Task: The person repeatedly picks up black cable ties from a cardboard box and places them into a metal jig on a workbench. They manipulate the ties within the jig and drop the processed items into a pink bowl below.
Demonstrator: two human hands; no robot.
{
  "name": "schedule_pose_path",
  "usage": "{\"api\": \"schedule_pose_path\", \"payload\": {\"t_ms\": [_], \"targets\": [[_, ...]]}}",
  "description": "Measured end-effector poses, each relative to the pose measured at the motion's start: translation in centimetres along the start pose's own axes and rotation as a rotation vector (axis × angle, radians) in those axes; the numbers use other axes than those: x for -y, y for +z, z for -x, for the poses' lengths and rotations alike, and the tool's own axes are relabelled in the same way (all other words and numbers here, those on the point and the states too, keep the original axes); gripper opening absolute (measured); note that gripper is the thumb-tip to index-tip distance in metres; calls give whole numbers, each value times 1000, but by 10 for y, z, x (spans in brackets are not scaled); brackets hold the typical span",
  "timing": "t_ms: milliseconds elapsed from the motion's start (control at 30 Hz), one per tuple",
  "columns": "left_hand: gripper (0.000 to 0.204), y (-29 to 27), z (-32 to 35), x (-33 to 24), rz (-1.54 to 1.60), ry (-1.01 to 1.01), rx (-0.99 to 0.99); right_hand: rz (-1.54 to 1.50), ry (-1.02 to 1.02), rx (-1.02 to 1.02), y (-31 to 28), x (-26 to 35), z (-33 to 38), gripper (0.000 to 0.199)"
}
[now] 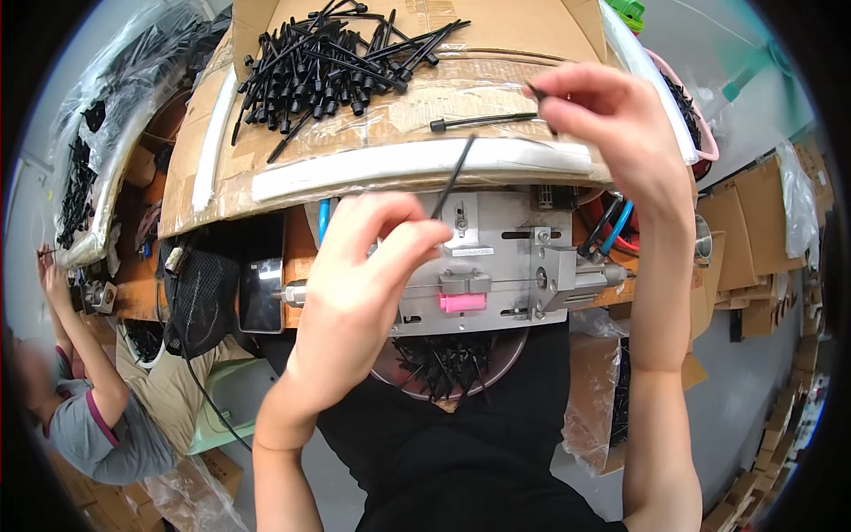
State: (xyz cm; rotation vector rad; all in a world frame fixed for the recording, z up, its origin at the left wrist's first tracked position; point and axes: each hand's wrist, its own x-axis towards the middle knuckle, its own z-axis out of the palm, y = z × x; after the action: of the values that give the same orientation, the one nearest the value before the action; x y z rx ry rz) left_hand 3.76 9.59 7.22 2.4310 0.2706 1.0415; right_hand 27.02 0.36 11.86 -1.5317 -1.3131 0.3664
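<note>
Both hands pinch black rods; more fill the bowl (510, 350) below.

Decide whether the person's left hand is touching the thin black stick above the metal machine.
Touching. The head view shows the left hand pinching the lower end of the black stick between its fingertips.

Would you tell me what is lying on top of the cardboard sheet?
On the cardboard sheet lies a heap of black tubes, one loose tube and a white foam strip. The right hand hides part of its right end.
</note>
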Motion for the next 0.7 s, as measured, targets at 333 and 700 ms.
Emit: {"api": "schedule_pose_path", "payload": {"t_ms": [333,700], "targets": [[30,45,-84,-1,349,195,216,565,-435,-6,-44,-8,43,20],[19,6,-106,55,-29,51,615,990,43,-308,-311,-174,-28,43]]}}
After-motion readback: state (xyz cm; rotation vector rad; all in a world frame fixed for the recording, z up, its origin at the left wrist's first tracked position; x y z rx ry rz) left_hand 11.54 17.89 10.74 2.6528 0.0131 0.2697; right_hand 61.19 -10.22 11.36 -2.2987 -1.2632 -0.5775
